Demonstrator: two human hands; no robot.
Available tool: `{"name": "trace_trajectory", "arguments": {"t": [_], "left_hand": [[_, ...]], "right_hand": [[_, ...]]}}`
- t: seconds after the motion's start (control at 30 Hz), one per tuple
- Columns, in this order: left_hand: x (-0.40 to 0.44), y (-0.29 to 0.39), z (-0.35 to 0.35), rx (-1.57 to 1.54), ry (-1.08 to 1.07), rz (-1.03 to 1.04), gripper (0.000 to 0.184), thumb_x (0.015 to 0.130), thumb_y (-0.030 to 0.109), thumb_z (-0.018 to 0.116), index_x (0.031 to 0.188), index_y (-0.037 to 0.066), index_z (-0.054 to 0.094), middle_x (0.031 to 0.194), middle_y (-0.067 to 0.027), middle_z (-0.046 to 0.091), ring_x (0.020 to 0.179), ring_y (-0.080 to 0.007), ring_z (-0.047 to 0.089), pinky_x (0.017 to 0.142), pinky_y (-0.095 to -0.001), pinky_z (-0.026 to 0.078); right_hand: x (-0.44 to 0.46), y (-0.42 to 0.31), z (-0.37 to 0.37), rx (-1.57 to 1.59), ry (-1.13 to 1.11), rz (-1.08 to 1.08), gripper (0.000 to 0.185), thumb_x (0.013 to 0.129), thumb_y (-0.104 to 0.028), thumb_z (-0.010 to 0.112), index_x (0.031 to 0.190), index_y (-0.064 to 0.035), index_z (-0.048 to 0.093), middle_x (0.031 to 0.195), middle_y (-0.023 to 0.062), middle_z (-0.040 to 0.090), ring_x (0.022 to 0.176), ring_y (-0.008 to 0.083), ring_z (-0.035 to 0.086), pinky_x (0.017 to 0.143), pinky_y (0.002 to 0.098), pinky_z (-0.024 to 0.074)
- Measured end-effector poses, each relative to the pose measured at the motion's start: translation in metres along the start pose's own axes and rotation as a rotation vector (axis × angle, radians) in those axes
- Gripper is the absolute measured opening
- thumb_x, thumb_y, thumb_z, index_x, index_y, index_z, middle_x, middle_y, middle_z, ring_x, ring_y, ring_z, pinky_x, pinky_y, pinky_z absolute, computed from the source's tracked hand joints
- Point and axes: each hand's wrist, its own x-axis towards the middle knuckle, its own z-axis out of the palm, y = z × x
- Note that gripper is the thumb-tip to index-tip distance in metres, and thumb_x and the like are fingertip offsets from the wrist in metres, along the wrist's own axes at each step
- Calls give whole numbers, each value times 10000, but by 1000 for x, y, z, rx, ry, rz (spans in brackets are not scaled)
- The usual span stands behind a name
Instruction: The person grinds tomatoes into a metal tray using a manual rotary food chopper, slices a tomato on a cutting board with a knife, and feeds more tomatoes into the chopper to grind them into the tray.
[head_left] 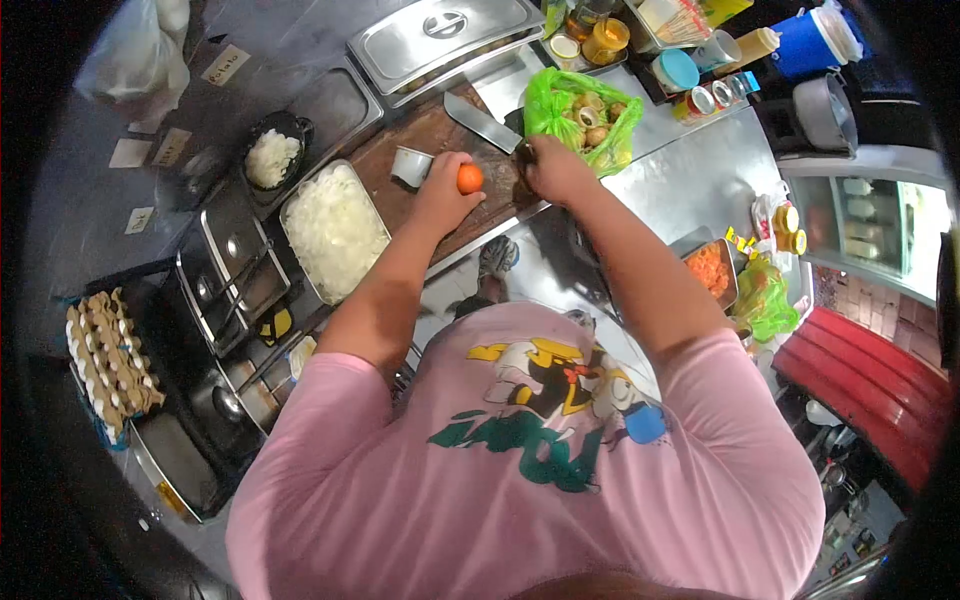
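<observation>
On the brown cutting board (385, 150), my left hand (447, 194) is curled around an orange-red round item (470, 179), which looks like a tomato or carrot piece. A small whitish cup (411, 166) sits just left of that hand. My right hand (556, 170) is closed on the handle of a wide-bladed knife (482, 124), whose blade points to the upper left over the board. Right behind my right hand, a green plastic bag (541, 103) holds several brownish round items (596, 136).
A tray of chopped white pieces (334, 232) stands left of the board, with a black bowl (273, 158) beyond it. Lidded steel pans (447, 45) line the back. At right are a tray of orange pieces (709, 270) and jars (697, 103). Egg cartons (112, 358) lie far left.
</observation>
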Motion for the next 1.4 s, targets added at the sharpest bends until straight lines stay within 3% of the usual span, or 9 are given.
{"name": "trace_trajectory", "arguments": {"t": [0.13, 0.2, 0.3, 0.47, 0.57, 0.77, 0.97, 1.13, 1.4], "left_hand": [[-8, 2, -5, -22, 65, -28, 707, 797, 127, 962, 1403, 117, 597, 1331, -171, 611, 1015, -395, 709, 972, -456, 587], [-9, 0, -9, -250, -43, -258, 695, 811, 92, 940, 1417, 107, 600, 1277, -142, 614, 902, -285, 677, 879, -403, 590], [-9, -5, -11, -260, -58, -200, 683, 818, 73, 930, 1416, 102, 603, 1278, -133, 615, 842, -214, 638, 815, -369, 580], [-8, -8, -15, -302, -108, -186, 652, 826, 80, 930, 1395, 89, 612, 1282, -133, 616, 857, -225, 654, 813, -368, 589], [-12, -4, -15, -339, -45, -186, 615, 837, 99, 935, 1366, 79, 621, 1279, -137, 615, 882, -231, 669, 824, -362, 604], [-18, -5, -13, -350, 5, -167, 517, 884, 109, 915, 1308, 54, 623, 1248, -151, 612, 946, -254, 711, 830, -368, 628], [-18, -11, -10, -364, -14, -160, 469, 903, 94, 897, 1282, 37, 627, 1264, -165, 622, 922, -267, 728, 793, -360, 633], [-18, -8, -12, -365, -17, -161, 438, 914, 80, 889, 1269, 32, 636, 1259, -160, 633, 910, -269, 738, 790, -365, 641], [-19, -8, -14, -391, -23, -164, 435, 929, 84, 878, 1292, 40, 642, 1281, -159, 655, 951, -278, 764, 813, -366, 661]], "right_hand": [[31, -10, 17, -181, -122, 177, 327, 1032, -163, 574, 1321, -53, 681, 1406, 232, 695, 1228, 441, 738, 1042, 548, 600], [37, -8, 24, -240, -137, 170, 368, 1005, -190, 607, 1341, -54, 671, 1382, 247, 697, 1202, 447, 740, 1027, 544, 602], [47, 1, 35, -325, -165, 184, 421, 968, -234, 659, 1355, -68, 672, 1329, 261, 703, 1162, 450, 748, 1000, 538, 612], [56, 10, 44, -393, -205, 234, 465, 927, -293, 757, 1341, -89, 697, 1275, 254, 703, 1140, 450, 752, 1009, 540, 613], [35, -20, 24, -330, -79, 243, 543, 883, -319, 830, 1344, -70, 686, 1293, 253, 706, 1134, 461, 746, 1026, 546, 600], [-12, -3, 5, -32, -226, 120, 472, 942, -267, 774, 1287, 5, 599, 1183, 352, 737, 1117, 509, 740, 947, 587, 596], [-66, -32, 6, 57, -16, 143, 275, 1122, -247, 581, 1213, 6, 524, 861, 348, 705, 897, 557, 719, 786, 635, 558], [-79, -70, 22, 77, -132, 178, 278, 1134, -281, 550, 1185, -11, 509, 857, 349, 689, 884, 560, 697, 776, 649, 524], [-77, -70, 46, -55, -174, 140, 244, 1110, -243, 556, 1201, -30, 479, 856, 287, 736, 822, 507, 745, 722, 630, 583]]}}
